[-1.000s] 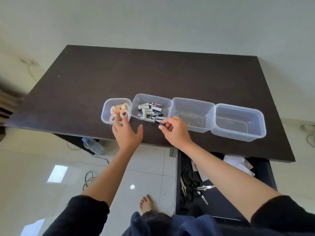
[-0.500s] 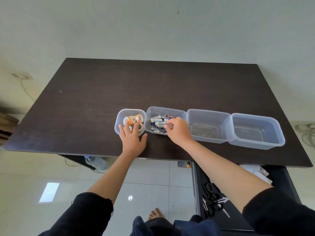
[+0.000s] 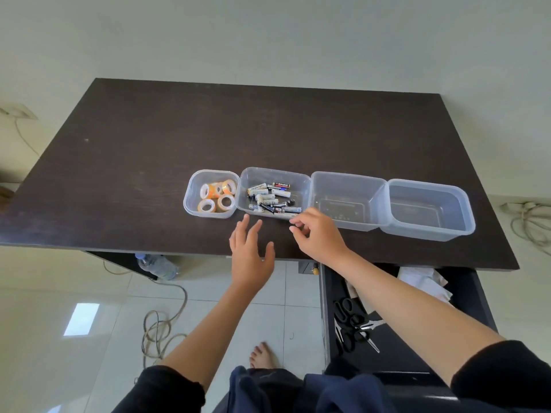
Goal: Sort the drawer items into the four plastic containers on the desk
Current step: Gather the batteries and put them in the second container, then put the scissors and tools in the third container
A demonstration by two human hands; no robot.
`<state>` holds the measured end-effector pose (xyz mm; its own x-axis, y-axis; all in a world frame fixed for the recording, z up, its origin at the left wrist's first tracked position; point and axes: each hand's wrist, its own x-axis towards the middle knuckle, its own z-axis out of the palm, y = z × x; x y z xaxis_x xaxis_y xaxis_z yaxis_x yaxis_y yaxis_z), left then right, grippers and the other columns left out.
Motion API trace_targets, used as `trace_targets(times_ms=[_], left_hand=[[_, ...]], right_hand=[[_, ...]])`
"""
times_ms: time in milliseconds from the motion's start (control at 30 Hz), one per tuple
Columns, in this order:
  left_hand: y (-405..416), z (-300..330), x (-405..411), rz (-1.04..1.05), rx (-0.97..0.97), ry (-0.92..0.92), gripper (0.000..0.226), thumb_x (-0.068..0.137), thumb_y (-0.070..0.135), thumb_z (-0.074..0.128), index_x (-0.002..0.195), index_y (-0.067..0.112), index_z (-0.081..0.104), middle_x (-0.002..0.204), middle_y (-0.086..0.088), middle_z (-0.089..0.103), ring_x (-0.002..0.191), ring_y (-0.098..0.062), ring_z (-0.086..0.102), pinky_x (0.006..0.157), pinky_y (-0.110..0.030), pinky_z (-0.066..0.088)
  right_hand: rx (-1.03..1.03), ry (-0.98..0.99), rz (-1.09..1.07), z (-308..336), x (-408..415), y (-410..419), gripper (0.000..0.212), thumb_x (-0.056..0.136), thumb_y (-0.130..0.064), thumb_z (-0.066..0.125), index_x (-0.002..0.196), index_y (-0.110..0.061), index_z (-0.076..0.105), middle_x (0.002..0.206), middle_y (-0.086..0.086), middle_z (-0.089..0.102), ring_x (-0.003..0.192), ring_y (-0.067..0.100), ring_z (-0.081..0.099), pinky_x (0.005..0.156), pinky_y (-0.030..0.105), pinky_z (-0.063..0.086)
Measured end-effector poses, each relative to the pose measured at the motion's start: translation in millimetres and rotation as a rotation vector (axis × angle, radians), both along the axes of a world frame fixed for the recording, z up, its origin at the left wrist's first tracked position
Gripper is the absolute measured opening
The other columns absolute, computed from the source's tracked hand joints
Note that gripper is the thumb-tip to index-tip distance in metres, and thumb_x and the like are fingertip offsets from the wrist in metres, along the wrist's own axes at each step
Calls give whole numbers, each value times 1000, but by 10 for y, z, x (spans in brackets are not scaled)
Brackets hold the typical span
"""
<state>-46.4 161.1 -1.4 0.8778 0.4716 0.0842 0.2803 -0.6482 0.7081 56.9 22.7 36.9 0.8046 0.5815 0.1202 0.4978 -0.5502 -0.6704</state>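
Head view: my right hand [image 3: 316, 234], fingers loosely curled and empty, risks clipping the battery container [image 3: 274, 192] beside it.

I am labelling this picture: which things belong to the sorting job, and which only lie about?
Job: tape rolls, batteries, four containers, scissors in the open drawer.
Lying about: water bottle, floor cable.

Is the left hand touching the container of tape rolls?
Apart. The head view shows bare desk between the left hand and the container of tape rolls.
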Motion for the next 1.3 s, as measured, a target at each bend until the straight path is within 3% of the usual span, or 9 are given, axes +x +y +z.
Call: trace_targets(times_ms=[200,367,533,633,733,900,1033,1200,1300], left_hand=[[-832,-148,-292,-121,-32,17,35,89,16,61,123,11,56,137,-6,47,122,-24,44,93,-26,37],[-1526,-225,-407,-193,-188,149,32,93,21,56,124,13,55,123,0,54,106,-10,56,82,-14,42],[-2082,-449,-372,-241,-251,415,43,91,27,57,132,16,47,131,-1,47,111,-13,53,90,-23,47],[-2300,-619,-373,-221,-233,628,57,89,29,58,141,16,36,146,-9,33,129,-27,41,105,-37,41],[-2430,-742,-349,-194,-205,776,67,88,31,58,146,19,26,156,-14,15,139,-38,27,109,-46,35],[-2556,-884,-339,-86,-222,861,71,87,25,58,148,21,22,158,-15,-1,135,-37,35,104,-42,40],[-2660,-928,-313,8,-221,842,69,86,25,59,146,22,26,157,-15,5,137,-43,27,108,-45,34],[-2696,-965,-306,119,-386,795,67,86,18,58,146,23,28,148,-15,16,109,-32,58,102,-40,46],[-2714,-942,-329,140,-436,776,65,90,10,54,147,21,26,142,-16,26,87,-21,61,97,-34,49]], right_hand=[[-135,-10,80,-241,-193,-788,15,88,-18,62,99,-11,69,91,0,59,70,5,46,60,26,45],[-300,107,109,-592,-348,-1597,17,88,-19,62,100,-10,68,93,3,60,82,21,61,61,32,49],[-481,249,89,-882,-510,-2213,23,90,-25,57,109,-14,64,106,1,57,100,21,57,67,30,46],[-522,297,120,-1027,-598,-2447,25,89,-23,57,110,-13,64,107,2,57,108,21,52,73,32,47],[-565,296,167,-1144,-622,-2574,34,85,-25,62,118,-15,61,114,2,55,114,23,49,86,36,46],[-680,274,222,-1353,-671,-2644,60,80,-42,67,133,-23,47,127,0,46,120,23,43,102,38,36],[-712,263,212,-1488,-744,-2669,70,76,-47,70,136,-23,41,131,2,39,121,25,40,103,40,37],[-703,220,187,-1564,-737,-2761,62,78,-44,69,131,-22,44,124,4,41,115,26,43,95,38,39],[-677,221,177,-1586,-721,-2812,63,76,-48,70,128,-22,47,121,4,43,112,26,45,93,38,40]])
